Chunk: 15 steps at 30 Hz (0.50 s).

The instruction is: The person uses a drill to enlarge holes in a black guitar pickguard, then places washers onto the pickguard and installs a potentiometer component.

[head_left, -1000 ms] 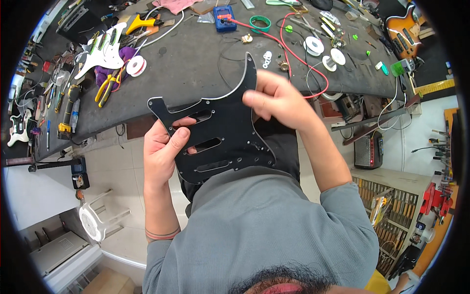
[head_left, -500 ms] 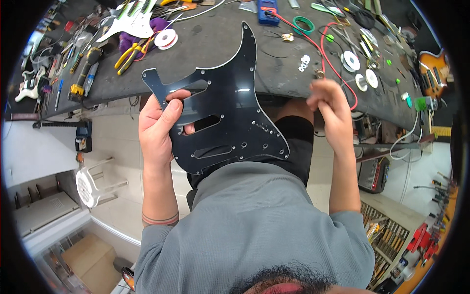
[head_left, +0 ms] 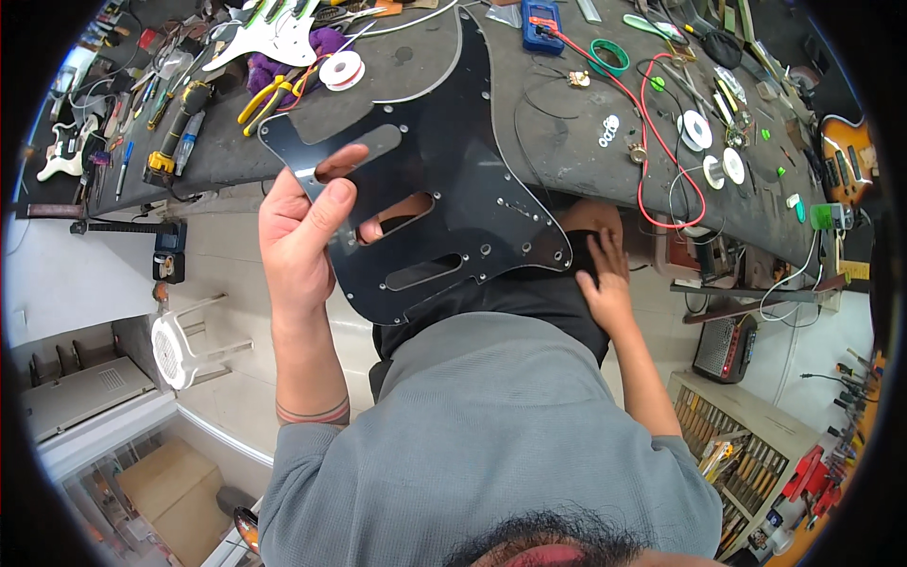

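Observation:
A black guitar pickguard [head_left: 444,161] with a thin white edge, three long slots and several small holes is held up over my lap. My left hand [head_left: 307,227] grips it at its left side, thumb on the face and fingertips showing through two of the slots. On the thigh of my black shorts [head_left: 529,302] rests my right hand [head_left: 607,274], fingers stretched out and nothing held. The pickguard's upper horn reaches over the dark workbench [head_left: 397,80].
On the bench lie yellow-handled pliers [head_left: 267,102], a wire spool [head_left: 341,70], a cordless screwdriver [head_left: 178,132], a blue multimeter [head_left: 542,26] with a red lead [head_left: 646,142], white washers [head_left: 609,130] and a white pickguard [head_left: 269,38]. A white stool [head_left: 172,350] stands left.
My right hand has dropped from near the bench edge onto my thigh, its fingers now extended. The pickguard has turned slightly and shifted in my left hand, which still holds it.

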### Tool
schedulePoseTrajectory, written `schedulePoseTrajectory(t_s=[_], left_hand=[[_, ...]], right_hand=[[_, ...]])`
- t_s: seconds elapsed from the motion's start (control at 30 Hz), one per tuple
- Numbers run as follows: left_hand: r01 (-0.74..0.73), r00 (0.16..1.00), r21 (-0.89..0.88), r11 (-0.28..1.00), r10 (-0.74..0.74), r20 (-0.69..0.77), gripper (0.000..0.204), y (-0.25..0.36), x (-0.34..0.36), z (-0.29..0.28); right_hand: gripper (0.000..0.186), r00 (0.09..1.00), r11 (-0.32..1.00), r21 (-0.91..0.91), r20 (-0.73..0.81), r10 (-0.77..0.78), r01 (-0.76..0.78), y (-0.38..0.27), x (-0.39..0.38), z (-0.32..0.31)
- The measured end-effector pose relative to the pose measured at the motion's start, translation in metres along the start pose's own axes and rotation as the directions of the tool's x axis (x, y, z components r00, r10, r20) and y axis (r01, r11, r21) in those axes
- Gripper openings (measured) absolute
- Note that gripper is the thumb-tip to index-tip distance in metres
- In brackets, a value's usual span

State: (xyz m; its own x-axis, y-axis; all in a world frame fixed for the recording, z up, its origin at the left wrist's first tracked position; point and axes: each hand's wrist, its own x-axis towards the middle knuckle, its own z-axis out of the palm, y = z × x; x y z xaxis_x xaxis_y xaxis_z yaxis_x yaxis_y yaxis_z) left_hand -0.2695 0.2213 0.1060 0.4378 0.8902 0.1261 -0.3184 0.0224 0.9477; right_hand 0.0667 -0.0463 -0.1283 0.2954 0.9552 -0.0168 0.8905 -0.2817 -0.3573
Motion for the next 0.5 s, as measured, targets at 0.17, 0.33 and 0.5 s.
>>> schedulePoseTrajectory(t_s=[0.17,0.33,0.5], left_hand=[[0.006,0.993,0.046,0.999,-0.011,0.119,0.033,0.002,-0.006,-0.005],[0.051,0.989,0.05,0.997,-0.057,0.133,0.034,0.008,-0.014,0.002],[0.06,0.985,0.057,0.997,-0.068,0.158,0.034,0.006,-0.014,0.01]], right_hand=[[0.081,0.906,0.76,0.547,-0.008,0.422,-0.35,0.05,0.002,0.034],[0.08,0.635,0.158,0.745,0.414,0.652,-0.648,0.047,-0.017,0.036],[0.065,0.908,0.813,0.459,-0.028,0.418,-0.36,-0.002,-0.044,0.038]])
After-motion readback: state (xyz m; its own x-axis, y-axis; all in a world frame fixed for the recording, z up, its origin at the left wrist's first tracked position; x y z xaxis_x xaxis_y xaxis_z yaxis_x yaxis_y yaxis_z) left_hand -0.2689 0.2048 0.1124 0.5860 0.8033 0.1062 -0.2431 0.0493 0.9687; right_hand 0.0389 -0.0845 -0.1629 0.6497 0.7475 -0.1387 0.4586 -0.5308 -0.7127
